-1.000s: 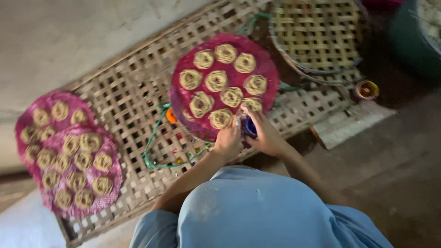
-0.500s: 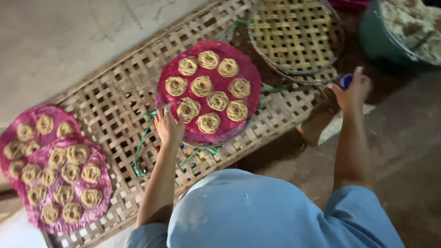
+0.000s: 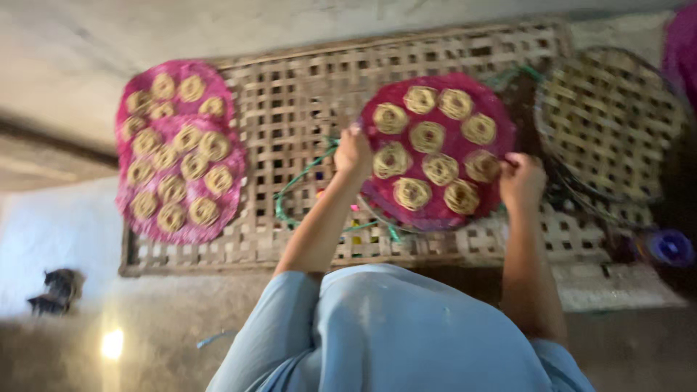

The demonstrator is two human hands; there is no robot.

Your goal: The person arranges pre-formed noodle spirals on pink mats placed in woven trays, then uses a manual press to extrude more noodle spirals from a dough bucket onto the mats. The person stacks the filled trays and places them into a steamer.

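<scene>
Right hand [image 3: 521, 181] came back from reaching out; now both it and the left hand [image 3: 353, 152] clamp the mat's [image 3: 437, 149] edges over the rack [image 3: 305, 123]. Mat looks floppy, coils [image 3: 427, 136] fragile, so hold opposite edges level.

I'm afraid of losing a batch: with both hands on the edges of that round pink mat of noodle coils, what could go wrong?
1. The pink mat is gripped only at its edges by the left hand and right hand; if it sags or tilts, the noodle coils may slide.
2. The green cord beneath could snag it.
</scene>
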